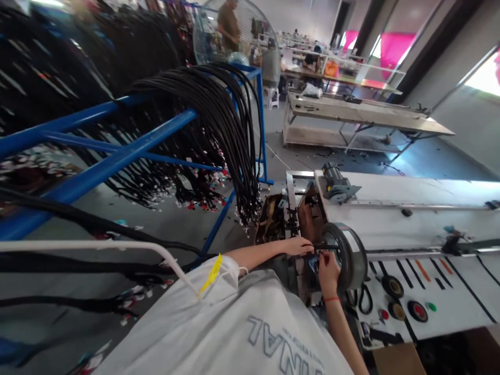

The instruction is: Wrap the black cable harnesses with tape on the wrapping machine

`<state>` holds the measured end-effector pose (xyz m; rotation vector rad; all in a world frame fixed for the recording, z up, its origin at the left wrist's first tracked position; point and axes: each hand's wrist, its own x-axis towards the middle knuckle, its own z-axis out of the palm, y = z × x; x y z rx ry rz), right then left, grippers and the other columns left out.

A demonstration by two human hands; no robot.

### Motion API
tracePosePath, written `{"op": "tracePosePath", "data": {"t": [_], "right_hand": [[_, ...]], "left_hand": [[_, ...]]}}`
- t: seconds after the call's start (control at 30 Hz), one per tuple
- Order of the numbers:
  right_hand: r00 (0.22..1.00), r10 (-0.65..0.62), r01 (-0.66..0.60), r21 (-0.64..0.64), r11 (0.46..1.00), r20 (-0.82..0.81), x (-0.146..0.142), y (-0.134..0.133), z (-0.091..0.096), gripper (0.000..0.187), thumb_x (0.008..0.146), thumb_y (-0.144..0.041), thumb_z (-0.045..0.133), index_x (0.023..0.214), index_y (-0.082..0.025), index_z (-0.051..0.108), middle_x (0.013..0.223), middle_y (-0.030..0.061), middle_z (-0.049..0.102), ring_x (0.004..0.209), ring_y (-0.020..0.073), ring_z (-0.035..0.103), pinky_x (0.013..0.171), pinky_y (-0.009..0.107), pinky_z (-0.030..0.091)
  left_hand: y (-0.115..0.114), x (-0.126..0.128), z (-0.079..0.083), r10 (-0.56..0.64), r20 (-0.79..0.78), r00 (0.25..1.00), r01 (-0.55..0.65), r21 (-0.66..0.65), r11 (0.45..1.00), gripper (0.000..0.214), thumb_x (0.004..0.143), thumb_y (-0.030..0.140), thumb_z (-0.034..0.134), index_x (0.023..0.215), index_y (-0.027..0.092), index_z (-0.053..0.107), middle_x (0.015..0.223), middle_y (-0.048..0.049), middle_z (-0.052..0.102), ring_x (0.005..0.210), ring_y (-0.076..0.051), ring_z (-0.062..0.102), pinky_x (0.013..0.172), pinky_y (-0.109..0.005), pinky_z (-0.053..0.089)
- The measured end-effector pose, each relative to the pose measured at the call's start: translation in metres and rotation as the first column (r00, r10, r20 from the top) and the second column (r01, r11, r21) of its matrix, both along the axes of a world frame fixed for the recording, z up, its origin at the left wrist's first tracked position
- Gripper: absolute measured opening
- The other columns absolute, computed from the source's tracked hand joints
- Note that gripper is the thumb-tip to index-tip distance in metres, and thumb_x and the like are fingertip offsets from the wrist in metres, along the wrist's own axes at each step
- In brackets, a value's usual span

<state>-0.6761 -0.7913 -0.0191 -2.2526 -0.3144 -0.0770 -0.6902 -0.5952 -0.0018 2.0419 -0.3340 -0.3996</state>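
At the near end of the white bench, both of my hands work at a round grey machine [353,255]. My left hand [300,246] is closed on a thin black cable [326,247] that runs toward the machine's face. Just below it, my right hand [329,266] has its fingers curled together close to the machine's opening. What those right fingers pinch is too small and hidden to make out. A red band circles the right wrist.
On the left, a blue rack [156,138] carries many black cable harnesses [219,99]. Tape rolls [392,286] and strips lie on the white bench [464,291]. A motor [336,182] sits at the bench's corner. Behind are a large fan [236,31], tables [351,109] and people.
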Motion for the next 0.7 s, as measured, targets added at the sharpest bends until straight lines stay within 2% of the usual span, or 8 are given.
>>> {"op": "tracePosePath", "data": {"t": [0.07,0.17,0.23,0.37,0.47,0.57,0.63,0.7], "right_hand": [[1.0,0.006,-0.006,0.0,1.0,0.016,-0.002,0.003,0.005,0.026,0.08,-0.048,0.042,0.075,-0.025,0.052,0.072,0.009,0.065,0.067,0.0269,0.062,0.064,0.04,0.05],[0.998,-0.001,0.0,0.025,1.0,0.055,0.0,0.009,0.011,0.026,0.084,-0.045,0.04,0.081,-0.023,0.054,0.08,0.0107,0.066,0.074,0.0261,0.063,0.071,0.04,0.051],[0.997,0.011,-0.012,0.022,1.0,0.076,0.003,0.012,0.012,0.026,0.086,-0.042,0.039,0.087,-0.021,0.055,0.09,0.0128,0.066,0.08,0.0251,0.063,0.076,0.041,0.052],[0.99,0.069,-0.063,-0.054,0.997,0.122,0.009,0.016,0.014,0.03,0.088,-0.041,0.043,0.105,-0.018,0.053,0.108,0.0149,0.061,0.085,0.0228,0.064,0.08,0.04,0.052],[0.984,0.103,-0.077,-0.177,0.981,0.144,0.012,0.023,0.018,0.029,0.091,-0.04,0.042,0.106,-0.018,0.053,0.105,0.0131,0.061,0.093,0.025,0.063,0.087,0.044,0.05],[0.976,0.162,-0.128,-0.218,0.968,0.145,0.007,0.029,0.026,0.031,0.092,-0.037,0.038,0.107,-0.016,0.055,0.112,0.0165,0.06,0.104,0.0284,0.06,0.09,0.049,0.049],[0.956,0.241,-0.209,-0.185,0.96,0.167,-0.002,0.017,0.031,0.035,0.092,-0.038,0.04,0.114,-0.017,0.056,0.123,0.0183,0.056,0.114,0.0293,0.056,0.095,0.05,0.047],[0.963,0.171,-0.146,-0.128,0.981,0.208,-0.008,-0.017,0.035,0.039,0.092,-0.042,0.041,0.121,-0.02,0.055,0.133,0.0179,0.051,0.123,0.0296,0.051,0.1,0.051,0.045]], "left_hand": [[-0.004,-0.002,-0.005,-0.019,0.068,0.998,0.012,0.11,0.994,0.03,0.098,0.029,0.043,0.1,0.012,0.068,0.07,-0.0018,0.064,0.065,-0.012,0.057,0.063,-0.02,0.042],[-0.008,-0.006,-0.013,-0.056,0.158,0.986,0.002,0.323,0.946,0.031,0.098,0.033,0.045,0.099,0.012,0.068,0.083,-0.0092,0.07,0.077,-0.018,0.064,0.069,-0.024,0.044],[-0.009,-0.007,-0.016,-0.064,0.176,0.982,-0.011,0.394,0.919,0.032,0.098,0.034,0.044,0.103,0.013,0.067,0.087,-0.0117,0.071,0.081,-0.021,0.066,0.07,-0.026,0.045],[-0.012,-0.009,-0.013,-0.082,0.213,0.974,-0.01,0.399,0.917,0.03,0.098,0.033,0.044,0.109,0.015,0.065,0.093,-0.0113,0.072,0.084,-0.02,0.068,0.071,-0.025,0.047],[-0.018,-0.016,-0.005,-0.098,0.242,0.965,-0.021,0.448,0.894,0.03,0.097,0.035,0.046,0.108,0.014,0.064,0.095,-0.0139,0.072,0.088,-0.024,0.068,0.072,-0.028,0.048],[-0.018,-0.026,-0.005,-0.034,0.27,0.962,-0.073,0.374,0.925,0.027,0.092,0.032,0.053,0.111,0.014,0.062,0.101,-0.0128,0.071,0.091,-0.023,0.067,0.075,-0.027,0.048],[-0.007,-0.033,-0.014,0.016,0.18,0.984,-0.066,0.28,0.958,0.024,0.089,0.029,0.056,0.106,0.014,0.063,0.095,-0.0095,0.072,0.084,-0.02,0.067,0.073,-0.025,0.047],[0.01,-0.042,-0.029,-0.013,0.009,1.0,0.011,0.205,0.979,0.02,0.087,0.031,0.057,0.089,0.013,0.066,0.079,-0.0059,0.071,0.072,-0.017,0.065,0.067,-0.022,0.045]]}}
